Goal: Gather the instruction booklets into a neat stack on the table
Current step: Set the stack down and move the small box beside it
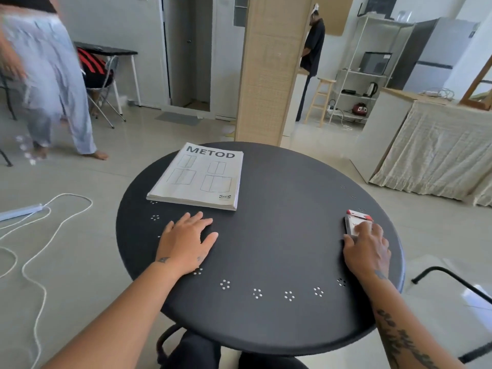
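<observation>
We rest both hands on a round black table (266, 262), its dark top dotted near the rim with small clusters of perforated holes. The stack of instruction booklets (198, 177) lies squared up on the far left part of the table, the top cover printed "METOD" above four line drawings of cabinets, edges lined up and the whole pile flat. Our left hand (186, 241) lies palm down on the bare top just in front of the stack, fingers spread and flat, its grip loose and holding nothing, the fingertips near but apart from the booklets' near edge. Our right hand (368, 249) sits at the right side of the table, its fingers laid over a small red-and-white box (355, 218); we cannot tell whether that grip has closed on the box or merely rests on it. The box lies well apart from the booklets. Beyond the table, a person in pale trousers (50, 83) crosses the tiled floor at upper left, blurred, and a white cord (40, 235) loops across the floor beside us. A second person (314, 49) stands partly behind a tall wooden panel (269, 70)
</observation>
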